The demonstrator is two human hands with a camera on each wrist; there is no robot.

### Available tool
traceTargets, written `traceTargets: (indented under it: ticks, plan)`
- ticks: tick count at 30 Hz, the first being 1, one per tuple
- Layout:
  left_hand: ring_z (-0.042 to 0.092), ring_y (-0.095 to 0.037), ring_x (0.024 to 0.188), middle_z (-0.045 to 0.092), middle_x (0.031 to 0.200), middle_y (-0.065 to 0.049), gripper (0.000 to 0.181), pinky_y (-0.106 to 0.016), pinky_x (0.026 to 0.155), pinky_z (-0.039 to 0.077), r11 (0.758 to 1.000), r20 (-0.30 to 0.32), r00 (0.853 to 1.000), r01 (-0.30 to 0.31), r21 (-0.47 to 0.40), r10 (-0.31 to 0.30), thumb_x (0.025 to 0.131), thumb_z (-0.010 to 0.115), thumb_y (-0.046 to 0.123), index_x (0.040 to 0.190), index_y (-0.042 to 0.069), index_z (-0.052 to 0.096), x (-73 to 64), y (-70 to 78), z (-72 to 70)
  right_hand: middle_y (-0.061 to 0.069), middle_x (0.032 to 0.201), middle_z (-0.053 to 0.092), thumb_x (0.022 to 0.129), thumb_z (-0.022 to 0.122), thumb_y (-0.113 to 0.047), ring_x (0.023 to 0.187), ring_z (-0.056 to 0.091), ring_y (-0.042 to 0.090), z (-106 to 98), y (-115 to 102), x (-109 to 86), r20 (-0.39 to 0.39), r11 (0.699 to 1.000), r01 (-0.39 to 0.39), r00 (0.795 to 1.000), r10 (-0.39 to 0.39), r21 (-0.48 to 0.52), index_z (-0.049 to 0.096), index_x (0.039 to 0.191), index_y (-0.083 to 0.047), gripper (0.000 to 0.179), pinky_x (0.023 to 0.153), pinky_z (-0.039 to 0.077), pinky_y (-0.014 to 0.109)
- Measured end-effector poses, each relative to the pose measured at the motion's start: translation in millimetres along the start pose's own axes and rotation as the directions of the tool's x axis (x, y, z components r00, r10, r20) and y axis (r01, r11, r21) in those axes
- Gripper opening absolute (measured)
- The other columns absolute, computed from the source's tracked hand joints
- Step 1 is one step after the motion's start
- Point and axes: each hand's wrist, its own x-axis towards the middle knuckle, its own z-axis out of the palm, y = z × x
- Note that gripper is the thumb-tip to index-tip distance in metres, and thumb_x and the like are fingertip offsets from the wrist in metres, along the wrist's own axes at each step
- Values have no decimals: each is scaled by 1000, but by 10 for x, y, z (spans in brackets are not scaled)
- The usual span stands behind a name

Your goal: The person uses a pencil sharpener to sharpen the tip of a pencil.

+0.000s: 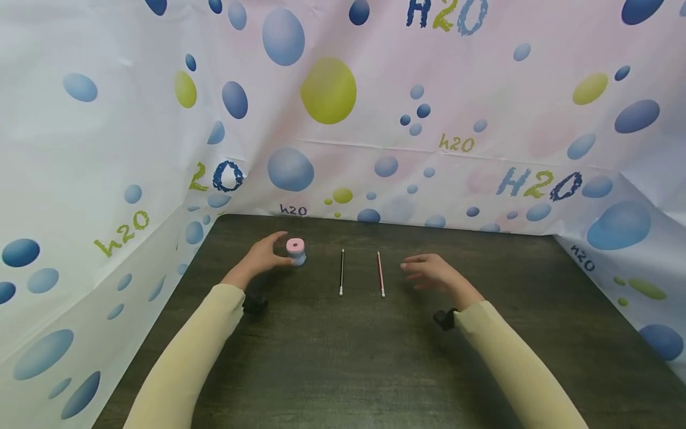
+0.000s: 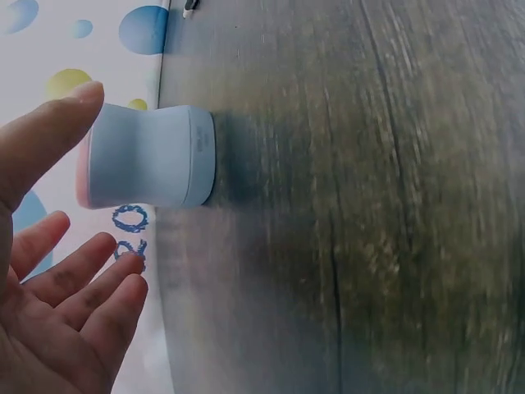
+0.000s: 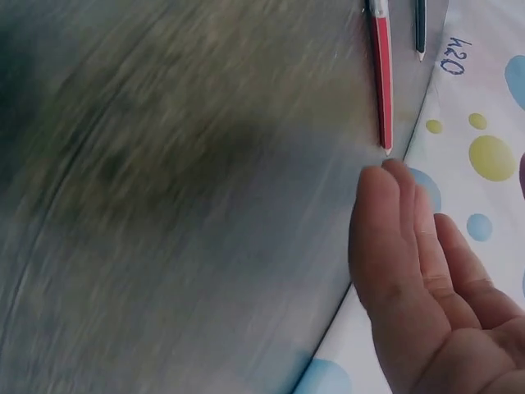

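Observation:
A small light-blue pencil sharpener (image 1: pixel 297 256) with a pink top and a dark hole in it stands upright on the left of the table. My left hand (image 1: pixel 264 255) is spread beside it, thumb close to its side; whether they touch I cannot tell. In the left wrist view the fingers (image 2: pixel 86 287) are loosely bent, apart from the sharpener (image 2: pixel 152 156). To its right lie a dark pencil (image 1: pixel 342 273) and a red pencil (image 1: pixel 381 274), white ends toward me. Just right of the red pencil, my right hand (image 1: pixel 433 271) hovers with extended fingers, holding nothing.
The dark wood-grain table (image 1: pixel 332 357) reaches back to a white sheet (image 1: pixel 375 137) printed with blue and green dots and lettering. That sheet also rises along the left and right sides. A black wrist device (image 1: pixel 256 304) sits on the left wrist, another (image 1: pixel 445 320) on the right.

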Motion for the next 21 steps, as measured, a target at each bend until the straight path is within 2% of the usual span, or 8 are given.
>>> traceTargets:
  ticks: [7, 21]
  plan:
    - [38, -41, 143, 39, 155, -25, 81, -56, 117, 36, 998, -2, 1000, -10, -60, 9, 90, 72, 25, 153, 1, 29, 53, -17, 26, 31, 149, 42, 103, 51, -25, 134, 49, 44, 99, -62, 75, 1, 998, -46, 999, 46, 36, 37, 148, 7, 56, 98, 56, 46]
    - [49, -41, 134, 49, 145, -27, 72, -52, 110, 45, 995, 1, 1000, 3, -100, -3, 90, 71, 20, 148, -5, 36, 153, -59, 87, 32, 148, 43, 105, 45, -18, 134, 50, 42, 245, -68, 222, 22, 986, -93, 996, 91, 141, 40, 146, 8, 49, 100, 55, 45]
